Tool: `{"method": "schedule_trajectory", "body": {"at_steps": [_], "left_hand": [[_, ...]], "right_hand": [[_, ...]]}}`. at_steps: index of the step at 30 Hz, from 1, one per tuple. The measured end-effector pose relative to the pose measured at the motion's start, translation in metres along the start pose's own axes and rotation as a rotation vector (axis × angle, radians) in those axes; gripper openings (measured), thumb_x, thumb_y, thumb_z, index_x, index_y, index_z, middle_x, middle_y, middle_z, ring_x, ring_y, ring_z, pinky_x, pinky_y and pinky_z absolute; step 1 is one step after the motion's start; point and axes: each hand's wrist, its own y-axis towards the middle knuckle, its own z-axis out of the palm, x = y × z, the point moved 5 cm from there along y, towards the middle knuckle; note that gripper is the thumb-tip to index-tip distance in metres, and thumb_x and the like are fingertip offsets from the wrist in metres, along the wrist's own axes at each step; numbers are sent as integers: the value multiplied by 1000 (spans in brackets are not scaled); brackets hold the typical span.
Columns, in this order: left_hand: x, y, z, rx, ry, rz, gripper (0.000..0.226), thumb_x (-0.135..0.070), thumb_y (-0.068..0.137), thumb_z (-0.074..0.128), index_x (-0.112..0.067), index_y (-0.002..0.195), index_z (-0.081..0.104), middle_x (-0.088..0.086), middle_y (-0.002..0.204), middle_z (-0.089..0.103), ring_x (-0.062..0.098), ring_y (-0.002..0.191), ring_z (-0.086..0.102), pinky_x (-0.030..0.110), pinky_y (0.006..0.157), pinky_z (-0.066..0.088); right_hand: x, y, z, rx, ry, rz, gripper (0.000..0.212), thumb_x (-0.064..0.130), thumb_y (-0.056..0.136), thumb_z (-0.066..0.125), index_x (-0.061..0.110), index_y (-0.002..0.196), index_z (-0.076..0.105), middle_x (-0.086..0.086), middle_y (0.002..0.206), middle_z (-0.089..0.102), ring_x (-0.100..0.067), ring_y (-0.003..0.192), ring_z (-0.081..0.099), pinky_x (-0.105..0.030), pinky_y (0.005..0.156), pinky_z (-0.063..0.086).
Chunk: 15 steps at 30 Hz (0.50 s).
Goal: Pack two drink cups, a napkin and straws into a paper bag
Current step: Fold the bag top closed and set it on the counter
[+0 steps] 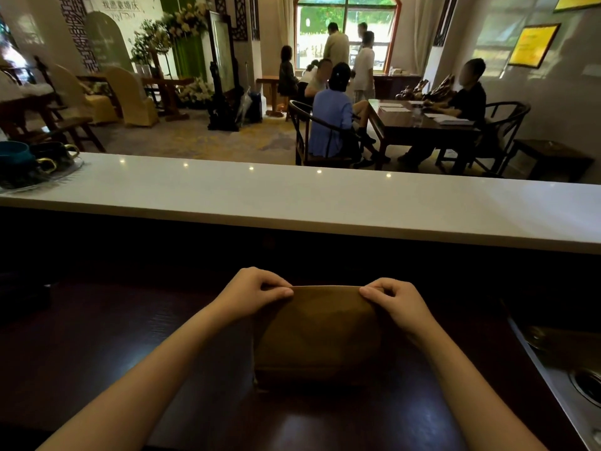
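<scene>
A brown paper bag [320, 336] stands on the dark wooden worktop in front of me, its top edge folded shut. My left hand [253, 292] pinches the left end of that top edge between thumb and fingers. My right hand [395, 299] pinches the right end the same way. The bag's contents are hidden; no cups, napkin or straws show outside it.
A white counter ledge [292, 200] runs across above the worktop. A tray with dark teal cups [29, 164] sits at its far left. A metal sink surface with a drain [582, 382] lies at the right edge. Several people sit and stand at tables in the room beyond.
</scene>
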Motion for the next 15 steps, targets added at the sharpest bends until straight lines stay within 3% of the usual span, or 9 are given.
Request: {"method": "schedule_trajectory", "body": {"at_steps": [3,8,12,15], "left_hand": [[12,-9,-1,-50,-146,-62,14,-23,82,64,-36,86,68,-18,86,67,-8,83,61,5,71,45],[7,-5,-6,-218,-278,-58,17,-16,85,61,-31,87,67,-14,87,66,-11,81,59,1,70,42],[4,-4,-3,-194,-204,-15,16,-16,87,58,-23,98,68,-8,93,67,-9,86,59,2,74,42],[1,-3,0,-87,26,79,24,-20,91,52,-25,111,64,-10,98,63,-1,92,56,9,79,42]], "right_hand": [[-7,-1,6,-33,80,63,24,36,81,66,25,59,66,11,61,64,-1,61,59,-14,58,44],[7,7,11,-149,272,13,34,34,85,62,18,56,54,8,54,50,-5,54,50,-16,53,43],[2,9,16,-192,411,60,36,32,89,56,19,55,51,4,56,47,-10,55,48,-25,56,42],[-10,6,16,-206,381,90,37,32,90,55,15,57,49,3,55,45,-11,53,46,-28,56,39]]}}
